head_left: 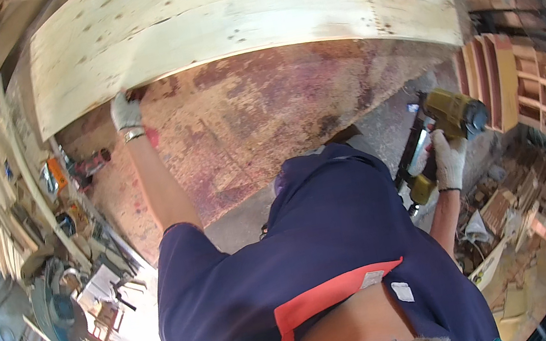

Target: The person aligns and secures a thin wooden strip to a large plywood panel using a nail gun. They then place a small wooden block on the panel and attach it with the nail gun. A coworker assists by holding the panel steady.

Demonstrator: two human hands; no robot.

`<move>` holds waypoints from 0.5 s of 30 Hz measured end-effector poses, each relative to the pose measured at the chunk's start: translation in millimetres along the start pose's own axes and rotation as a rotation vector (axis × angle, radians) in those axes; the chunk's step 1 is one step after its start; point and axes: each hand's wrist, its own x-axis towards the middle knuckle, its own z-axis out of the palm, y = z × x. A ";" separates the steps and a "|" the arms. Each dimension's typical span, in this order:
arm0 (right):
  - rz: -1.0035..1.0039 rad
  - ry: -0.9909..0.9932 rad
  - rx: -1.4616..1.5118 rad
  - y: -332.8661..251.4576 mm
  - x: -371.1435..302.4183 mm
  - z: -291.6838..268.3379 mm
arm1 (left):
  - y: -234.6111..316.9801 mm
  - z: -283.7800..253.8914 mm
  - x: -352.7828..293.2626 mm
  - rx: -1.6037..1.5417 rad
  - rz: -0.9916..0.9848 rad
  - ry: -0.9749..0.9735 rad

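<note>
Board (239,19) in the head view, pale, broad, speckled with dark knots, lying across the far part of a red-stained table (242,117), gloved left hand (126,113) at its near edge, finger closure unclear, gloved right hand (450,162) wrapped around a yellow-and-black nail gun (447,109).

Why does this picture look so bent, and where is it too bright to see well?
In the head view, the fisheye lens bows the long edge of the wooden board and leaves dark corners; in the same head view, glare bleaches the lower left white, while the nail gun is fairly distinct.
</note>
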 end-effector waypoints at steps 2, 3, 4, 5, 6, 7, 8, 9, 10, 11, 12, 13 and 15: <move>-0.009 0.019 0.001 1.5 2.0 2.6 | -6.4 -1.5 2.4 -0.427 -0.162 -0.061; -0.002 0.016 -0.007 2.6 3.5 4.3 | -6.7 -2.8 4.1 -0.541 -0.237 -0.067; 0.035 0.007 -0.010 3.4 5.0 5.3 | -8.2 -2.1 1.4 -0.293 -0.134 -0.011; 0.053 0.015 0.002 4.3 6.4 6.6 | -3.3 -2.2 3.9 -0.492 -0.245 0.051; 0.084 0.012 -0.004 4.6 7.6 6.7 | 0.6 -1.1 -0.5 -0.277 -0.177 0.008; 0.114 0.002 -0.009 4.9 8.6 6.8 | 8.2 3.3 -2.6 -0.348 -0.225 0.046; 0.054 -0.021 0.028 4.9 10.0 6.4 | 19.0 9.7 -6.4 -0.382 -0.266 0.095; 0.063 -0.033 0.024 4.7 11.4 5.7 | 32.3 19.1 -13.2 -0.408 -0.347 0.194; 0.073 -0.046 0.018 4.7 13.3 5.6 | 48.9 31.7 -22.5 -0.482 -0.375 0.323; 0.107 -0.065 0.007 4.5 15.9 4.6 | 67.1 50.5 -35.0 -0.224 -0.309 0.530; 0.104 -0.062 0.003 4.8 20.1 6.4 | 82.2 84.4 -47.6 0.148 -0.096 0.687; 0.084 -0.084 0.019 5.3 24.6 7.9 | 100.5 121.3 -61.2 0.525 0.104 0.831; 0.087 -0.133 0.057 7.4 38.7 18.2 | 121.2 215.5 -108.5 0.447 0.584 0.194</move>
